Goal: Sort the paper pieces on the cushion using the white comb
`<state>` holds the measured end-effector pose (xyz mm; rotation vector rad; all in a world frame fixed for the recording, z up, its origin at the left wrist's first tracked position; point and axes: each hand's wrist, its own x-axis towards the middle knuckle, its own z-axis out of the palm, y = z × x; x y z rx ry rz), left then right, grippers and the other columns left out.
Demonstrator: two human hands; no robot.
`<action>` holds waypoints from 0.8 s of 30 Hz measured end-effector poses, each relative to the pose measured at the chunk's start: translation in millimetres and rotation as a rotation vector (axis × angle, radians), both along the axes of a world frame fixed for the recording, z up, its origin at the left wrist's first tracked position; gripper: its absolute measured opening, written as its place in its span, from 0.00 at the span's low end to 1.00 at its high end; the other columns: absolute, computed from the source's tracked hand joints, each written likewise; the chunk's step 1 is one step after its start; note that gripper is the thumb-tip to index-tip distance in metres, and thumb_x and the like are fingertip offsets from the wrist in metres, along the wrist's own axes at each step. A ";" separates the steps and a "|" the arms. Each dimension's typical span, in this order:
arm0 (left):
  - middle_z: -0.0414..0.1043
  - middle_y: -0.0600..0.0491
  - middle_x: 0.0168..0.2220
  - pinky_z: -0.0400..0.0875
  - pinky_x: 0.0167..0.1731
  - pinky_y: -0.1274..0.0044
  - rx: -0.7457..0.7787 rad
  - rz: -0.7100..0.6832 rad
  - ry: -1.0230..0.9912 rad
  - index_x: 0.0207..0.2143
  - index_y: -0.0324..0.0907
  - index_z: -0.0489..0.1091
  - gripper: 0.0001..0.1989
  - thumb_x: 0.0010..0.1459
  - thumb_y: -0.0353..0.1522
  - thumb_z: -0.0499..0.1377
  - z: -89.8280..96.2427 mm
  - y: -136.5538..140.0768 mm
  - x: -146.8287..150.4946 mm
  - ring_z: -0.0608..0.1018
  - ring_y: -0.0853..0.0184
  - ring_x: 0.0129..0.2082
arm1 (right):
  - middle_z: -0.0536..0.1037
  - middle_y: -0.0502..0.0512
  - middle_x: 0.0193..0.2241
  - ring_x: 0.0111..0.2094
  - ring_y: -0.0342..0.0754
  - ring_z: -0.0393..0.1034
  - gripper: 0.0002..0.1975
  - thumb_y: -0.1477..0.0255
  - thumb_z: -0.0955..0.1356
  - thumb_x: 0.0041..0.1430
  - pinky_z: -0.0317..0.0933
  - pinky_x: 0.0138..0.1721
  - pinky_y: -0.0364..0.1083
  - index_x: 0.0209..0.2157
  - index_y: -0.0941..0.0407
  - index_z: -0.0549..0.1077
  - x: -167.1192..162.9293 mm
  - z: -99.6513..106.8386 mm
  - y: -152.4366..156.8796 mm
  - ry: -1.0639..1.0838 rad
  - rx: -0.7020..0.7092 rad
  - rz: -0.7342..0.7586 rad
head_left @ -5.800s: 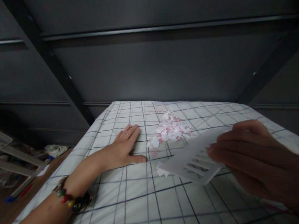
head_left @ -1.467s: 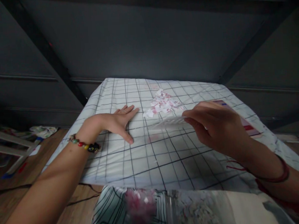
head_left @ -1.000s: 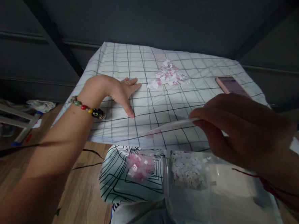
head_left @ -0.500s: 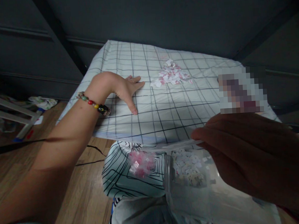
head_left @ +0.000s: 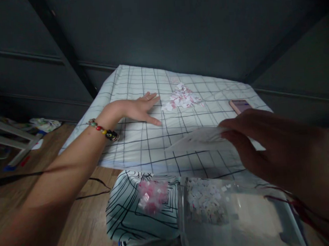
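My left hand point(head_left: 141, 108) lies flat on the checked tablecloth point(head_left: 143, 146), its fingers spread and nothing held. Just right of its fingertips is a loose pile of small white and pink paper pieces point(head_left: 183, 97). My right hand point(head_left: 268, 142) pinches one end of a thin translucent plastic bag point(head_left: 199, 139), which looks flat and is blurred by motion. That bag hangs over the near part of the table. Below my right hand stands a clear plastic container point(head_left: 184, 218) with many small whitish pieces point(head_left: 207, 202) inside.
A phone point(head_left: 240, 105) lies at the table's right side, partly behind my right hand. On a patterned stool point(head_left: 122, 211) in front of the table sits a bundle of pink, shiny pieces point(head_left: 153, 196). A dark panelled wall point(head_left: 159, 30) rises behind the table.
My right hand has lifted the plastic bag from just above the container to over the table's near part. The left hand stays flat on the cloth. The view has tilted slightly up.
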<state>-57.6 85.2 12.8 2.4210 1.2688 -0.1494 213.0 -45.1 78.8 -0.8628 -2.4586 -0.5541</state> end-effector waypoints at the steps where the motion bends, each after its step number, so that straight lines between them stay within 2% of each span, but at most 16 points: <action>1: 0.25 0.41 0.68 0.37 0.60 0.61 0.031 0.016 -0.021 0.67 0.36 0.31 0.54 0.51 0.56 0.52 -0.6 0.1 0.6 0.33 0.49 0.65 | 0.70 0.48 0.19 0.22 0.45 0.64 0.06 0.75 0.62 0.61 0.55 0.23 0.45 0.31 0.54 0.68 4.6 -0.4 11.0 0.025 0.066 -0.016; 2: 0.25 0.40 0.68 0.36 0.60 0.62 0.056 0.030 -0.031 0.67 0.34 0.31 0.53 0.52 0.56 0.51 -1.6 0.7 1.1 0.33 0.49 0.65 | 0.70 0.48 0.19 0.22 0.46 0.65 0.06 0.74 0.62 0.61 0.54 0.23 0.45 0.30 0.53 0.68 9.2 -0.9 22.0 0.038 0.113 -0.036; 3: 0.25 0.38 0.67 0.36 0.60 0.62 0.062 0.035 -0.030 0.67 0.32 0.32 0.53 0.52 0.56 0.51 -2.7 1.5 1.3 0.32 0.49 0.65 | 0.69 0.49 0.18 0.22 0.46 0.65 0.07 0.73 0.61 0.61 0.53 0.22 0.45 0.29 0.53 0.68 13.6 -1.6 32.4 0.049 0.120 -0.091; 6: 0.26 0.39 0.68 0.35 0.61 0.64 0.092 0.049 -0.010 0.67 0.32 0.32 0.53 0.52 0.56 0.50 -5.8 4.4 1.7 0.32 0.50 0.65 | 0.72 0.50 0.21 0.25 0.47 0.67 0.08 0.73 0.61 0.61 0.53 0.24 0.45 0.29 0.53 0.68 23.3 -5.4 55.3 0.058 0.114 -0.134; 15: 0.26 0.39 0.68 0.32 0.61 0.67 0.118 0.050 0.013 0.66 0.29 0.34 0.51 0.54 0.54 0.49 -8.3 6.2 5.4 0.31 0.51 0.65 | 0.73 0.55 0.21 0.25 0.47 0.66 0.07 0.74 0.63 0.59 0.54 0.25 0.44 0.30 0.57 0.72 26.3 -22.5 76.3 0.008 0.247 -0.170; 19: 0.26 0.40 0.68 0.32 0.61 0.66 0.122 0.039 0.005 0.66 0.31 0.34 0.50 0.55 0.54 0.49 -8.4 6.4 7.3 0.31 0.51 0.65 | 0.72 0.55 0.20 0.24 0.47 0.65 0.09 0.73 0.62 0.60 0.53 0.25 0.45 0.29 0.57 0.72 26.3 -22.9 84.0 0.033 0.242 -0.178; 24: 0.26 0.40 0.68 0.32 0.61 0.65 0.123 0.033 -0.004 0.66 0.31 0.34 0.48 0.57 0.53 0.49 -9.9 7.0 8.1 0.31 0.50 0.65 | 0.76 0.58 0.25 0.26 0.45 0.66 0.09 0.73 0.62 0.60 0.53 0.27 0.45 0.31 0.59 0.73 26.5 -18.0 95.2 0.070 0.161 -0.180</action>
